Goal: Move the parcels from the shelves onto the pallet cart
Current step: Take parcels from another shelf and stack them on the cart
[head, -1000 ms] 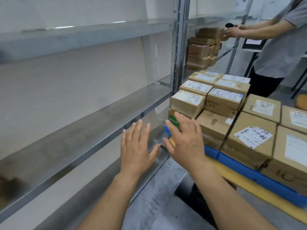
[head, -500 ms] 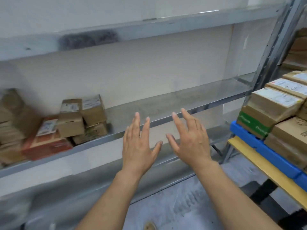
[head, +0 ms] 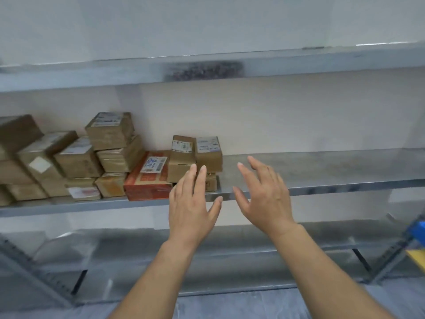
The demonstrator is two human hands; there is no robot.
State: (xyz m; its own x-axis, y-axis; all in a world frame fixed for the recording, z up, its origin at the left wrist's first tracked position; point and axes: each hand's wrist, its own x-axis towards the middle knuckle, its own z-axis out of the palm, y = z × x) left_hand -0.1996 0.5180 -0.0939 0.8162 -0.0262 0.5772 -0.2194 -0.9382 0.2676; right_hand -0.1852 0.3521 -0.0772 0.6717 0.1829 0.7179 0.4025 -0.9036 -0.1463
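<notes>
left hand (head: 190, 210): palm down, holds nothing, raised in front of the middle shelf edge
left fingers (head: 192, 178): straight and close together, thumb spread wide; the tips overlap the small brown parcels in view, contact can't be told
right hand (head: 264, 199): holds nothing, raised just right of the left hand, the two apart
right fingers (head: 255, 166): spread apart, lightly bent, over the bare part of the shelf
middle shelf (head: 322, 183): metal, carries all the parcels on its left half; the right half is bare metal
parcel pile (head: 76, 162): brown cardboard boxes stacked two and three high at the left, most with white labels, blurred toward the frame edge
top box (head: 110, 131): labelled, sits on another brown box at the right of the pile
red box (head: 147, 180): flat, white label on top, at the front edge between the pile and the small parcels
small brown parcels (head: 195, 155): two side by side, touching, labels up, resting on a lower box (head: 211, 183) and partly on the red box; the rightmost parcels on the shelf
upper shelf (head: 230, 67): metal, seen from below, dark smudge on its front edge
lower shelf (head: 230, 242): metal, blurred
pallet cart (head: 416, 229): only a blue and yellow corner at the far right edge, well apart from the parcels
floor (head: 230, 305): grey
</notes>
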